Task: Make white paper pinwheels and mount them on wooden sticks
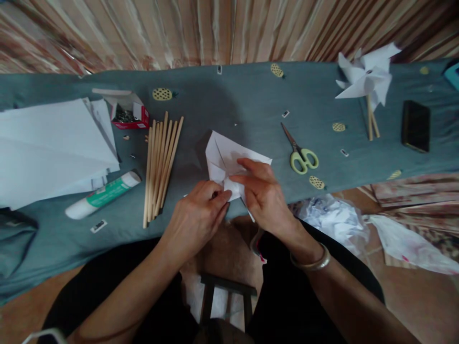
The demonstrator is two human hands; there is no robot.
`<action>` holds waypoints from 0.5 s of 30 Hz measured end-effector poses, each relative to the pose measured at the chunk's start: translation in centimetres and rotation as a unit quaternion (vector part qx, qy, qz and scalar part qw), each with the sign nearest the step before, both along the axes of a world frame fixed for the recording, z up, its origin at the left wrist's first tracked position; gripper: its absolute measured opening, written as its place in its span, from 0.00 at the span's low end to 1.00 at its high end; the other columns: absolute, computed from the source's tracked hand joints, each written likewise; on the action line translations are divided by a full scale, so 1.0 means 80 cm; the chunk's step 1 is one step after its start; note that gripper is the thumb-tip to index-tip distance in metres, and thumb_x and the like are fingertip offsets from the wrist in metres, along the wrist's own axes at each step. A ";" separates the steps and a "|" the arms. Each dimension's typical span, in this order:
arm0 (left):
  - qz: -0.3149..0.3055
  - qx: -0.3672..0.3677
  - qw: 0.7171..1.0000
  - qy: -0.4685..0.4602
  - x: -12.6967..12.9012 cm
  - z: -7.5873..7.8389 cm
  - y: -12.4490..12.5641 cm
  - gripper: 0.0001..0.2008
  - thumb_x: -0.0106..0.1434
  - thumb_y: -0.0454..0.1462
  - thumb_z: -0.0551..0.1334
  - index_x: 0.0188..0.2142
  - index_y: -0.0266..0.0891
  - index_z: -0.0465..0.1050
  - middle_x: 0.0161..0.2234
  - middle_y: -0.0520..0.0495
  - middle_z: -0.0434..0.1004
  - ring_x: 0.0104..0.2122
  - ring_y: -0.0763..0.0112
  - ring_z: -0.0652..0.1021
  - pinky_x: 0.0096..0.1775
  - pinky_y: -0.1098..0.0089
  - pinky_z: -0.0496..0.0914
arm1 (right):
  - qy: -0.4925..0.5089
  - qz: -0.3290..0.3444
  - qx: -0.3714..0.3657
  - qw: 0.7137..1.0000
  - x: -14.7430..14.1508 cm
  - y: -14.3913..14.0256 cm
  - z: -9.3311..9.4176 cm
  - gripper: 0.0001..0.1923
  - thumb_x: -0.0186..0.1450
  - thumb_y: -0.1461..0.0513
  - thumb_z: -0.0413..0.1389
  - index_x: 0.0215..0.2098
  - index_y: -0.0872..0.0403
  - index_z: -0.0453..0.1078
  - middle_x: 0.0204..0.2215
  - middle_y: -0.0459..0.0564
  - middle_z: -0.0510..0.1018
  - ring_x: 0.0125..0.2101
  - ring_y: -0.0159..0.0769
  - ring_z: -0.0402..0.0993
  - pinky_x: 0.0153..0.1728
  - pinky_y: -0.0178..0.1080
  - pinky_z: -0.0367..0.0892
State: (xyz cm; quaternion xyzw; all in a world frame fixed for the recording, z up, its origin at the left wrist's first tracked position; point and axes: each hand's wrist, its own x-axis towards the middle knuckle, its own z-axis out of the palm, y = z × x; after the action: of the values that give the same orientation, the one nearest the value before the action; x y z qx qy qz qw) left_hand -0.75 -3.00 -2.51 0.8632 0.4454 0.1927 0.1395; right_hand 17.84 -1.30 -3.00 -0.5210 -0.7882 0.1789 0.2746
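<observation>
The left hand (201, 210) and right hand (263, 193) both pinched the folded paper (229, 160) at the counter's (222, 95) near edge, its point aimed away-left. Wooden sticks (161, 167) lay just left of the paper, scissors (299, 150) right, bare cloth beyond.

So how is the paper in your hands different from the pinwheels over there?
The paper in the hands is only partly folded, with no stick; the pinwheels have finished blades on wooden sticks. The paper is pinched by the left hand and right hand; the pinwheels lie untouched. Both are white.
</observation>
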 end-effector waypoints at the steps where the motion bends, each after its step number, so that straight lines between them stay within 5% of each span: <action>1: -0.001 0.000 1.000 -0.001 0.000 -0.001 0.000 0.10 0.67 0.34 0.57 0.46 0.35 0.73 0.39 0.43 0.75 0.39 0.65 0.76 0.38 0.67 0.75 | 0.038 -0.005 -0.016 0.999 0.004 0.004 0.003 0.19 0.66 0.69 0.46 0.45 0.52 0.76 0.55 0.54 0.73 0.55 0.43 0.68 0.54 0.51 0.65; 5: 0.000 0.002 1.000 -0.005 -0.001 -0.003 -0.001 0.10 0.67 0.33 0.57 0.46 0.35 0.73 0.40 0.43 0.75 0.40 0.64 0.76 0.39 0.65 0.75 | 0.104 -0.043 -0.016 0.994 0.019 0.015 0.013 0.19 0.66 0.69 0.46 0.45 0.51 0.76 0.51 0.52 0.76 0.53 0.39 0.70 0.56 0.51 0.64; 15: -0.002 0.017 1.000 -0.005 -0.001 -0.002 -0.002 0.10 0.67 0.33 0.57 0.46 0.35 0.73 0.39 0.43 0.75 0.39 0.64 0.76 0.39 0.65 0.76 | -0.039 0.002 0.046 0.998 0.001 -0.004 0.006 0.18 0.67 0.69 0.45 0.46 0.56 0.76 0.54 0.58 0.73 0.53 0.45 0.66 0.50 0.50 0.66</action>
State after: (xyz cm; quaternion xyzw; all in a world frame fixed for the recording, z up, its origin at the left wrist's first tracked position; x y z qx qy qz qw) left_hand -0.83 -3.14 -2.70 0.8654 0.4392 0.2043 0.1281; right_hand 17.96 -1.60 -2.53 -0.5124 -0.8069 0.1227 0.2671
